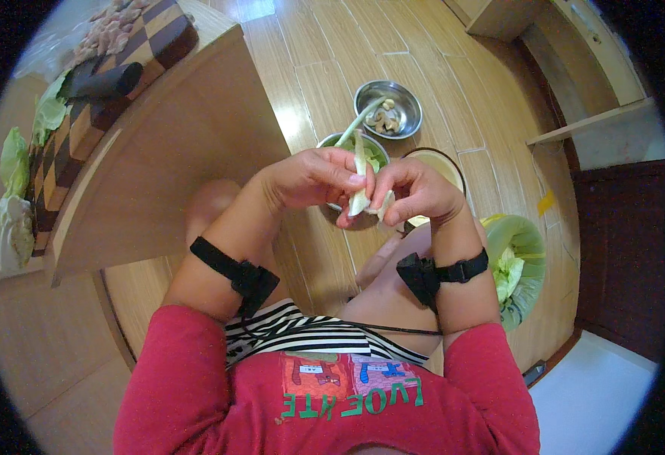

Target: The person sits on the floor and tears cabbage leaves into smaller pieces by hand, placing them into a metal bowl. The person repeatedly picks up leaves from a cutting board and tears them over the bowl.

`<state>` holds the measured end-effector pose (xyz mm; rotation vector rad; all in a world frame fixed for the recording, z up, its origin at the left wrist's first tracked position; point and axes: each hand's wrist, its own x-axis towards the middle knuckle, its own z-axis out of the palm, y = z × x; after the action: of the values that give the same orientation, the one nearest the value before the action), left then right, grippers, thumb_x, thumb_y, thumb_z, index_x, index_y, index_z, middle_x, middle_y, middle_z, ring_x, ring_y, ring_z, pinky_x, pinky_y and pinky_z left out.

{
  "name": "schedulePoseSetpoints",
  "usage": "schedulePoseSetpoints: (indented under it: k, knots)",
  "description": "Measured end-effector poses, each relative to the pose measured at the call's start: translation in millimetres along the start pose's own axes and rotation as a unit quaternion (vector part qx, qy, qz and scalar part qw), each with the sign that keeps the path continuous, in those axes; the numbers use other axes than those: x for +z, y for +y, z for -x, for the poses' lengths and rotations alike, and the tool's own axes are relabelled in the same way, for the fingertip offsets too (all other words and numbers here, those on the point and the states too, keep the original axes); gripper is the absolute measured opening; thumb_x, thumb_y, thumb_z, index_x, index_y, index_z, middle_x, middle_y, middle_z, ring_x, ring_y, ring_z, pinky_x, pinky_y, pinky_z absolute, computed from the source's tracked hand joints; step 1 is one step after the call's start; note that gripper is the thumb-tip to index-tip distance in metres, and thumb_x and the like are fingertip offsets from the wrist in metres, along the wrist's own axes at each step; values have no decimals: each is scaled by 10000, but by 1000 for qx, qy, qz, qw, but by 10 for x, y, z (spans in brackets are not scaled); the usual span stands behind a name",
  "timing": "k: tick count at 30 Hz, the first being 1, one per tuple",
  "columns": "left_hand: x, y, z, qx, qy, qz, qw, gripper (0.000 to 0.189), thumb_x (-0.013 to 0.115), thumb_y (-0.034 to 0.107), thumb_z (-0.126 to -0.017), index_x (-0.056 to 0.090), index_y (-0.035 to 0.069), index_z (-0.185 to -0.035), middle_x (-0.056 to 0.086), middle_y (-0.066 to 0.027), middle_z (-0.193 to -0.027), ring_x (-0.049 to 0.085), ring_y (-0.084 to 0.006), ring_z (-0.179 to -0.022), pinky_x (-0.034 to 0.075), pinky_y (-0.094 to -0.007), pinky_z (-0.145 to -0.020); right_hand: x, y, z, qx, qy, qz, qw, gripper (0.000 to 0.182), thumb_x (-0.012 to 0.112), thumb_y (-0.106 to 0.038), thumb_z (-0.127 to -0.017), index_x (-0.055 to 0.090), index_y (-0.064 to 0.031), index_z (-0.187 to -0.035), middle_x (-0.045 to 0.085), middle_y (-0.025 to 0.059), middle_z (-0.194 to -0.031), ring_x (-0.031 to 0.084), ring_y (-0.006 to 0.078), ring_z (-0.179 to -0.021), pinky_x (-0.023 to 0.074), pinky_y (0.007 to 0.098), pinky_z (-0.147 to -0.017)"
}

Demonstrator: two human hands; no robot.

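Note:
My left hand [321, 179] pinches a pale whitish-green vegetable stalk [359, 170] between thumb and fingers. Right beside it, my right hand [423, 190] grips a small pale scrap [386, 205] between thumb and forefinger, close to the stalk's lower end. Whether scrap and stalk are still joined, I cannot tell. Below the hands, a bowl [385, 145] of green leaves is partly hidden. A long light-green stalk [361, 121] slants over its edge towards a steel bowl [415, 116] that holds ginger-like pieces [385, 123] and garlic cloves [388, 104].
A cream basin [443, 164] with a dark rim sits behind my right hand. To the right, a bin lined with a green bag [528, 242] contains leaves [508, 276]. On the left counter are a checkered cutting board [82, 131], raw meat [108, 34], a dark handle [105, 82] and cabbage leaves [14, 165].

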<state>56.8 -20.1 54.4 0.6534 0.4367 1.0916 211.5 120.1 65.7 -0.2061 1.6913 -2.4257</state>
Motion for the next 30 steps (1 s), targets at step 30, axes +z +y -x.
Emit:
schedulePoseSetpoints:
  k: [30]
  knots:
    - [-187,-137,-193,62,258,-334,904,226,517,259,-870,566,39,-861,555,-2,-746,529,-85,-672,429,-219,-595,-24,83,-156,32,393,32,918,175,618,-172,-798,510,-88,-908,558,-2,-748,528,63,-632,422,189,-509]
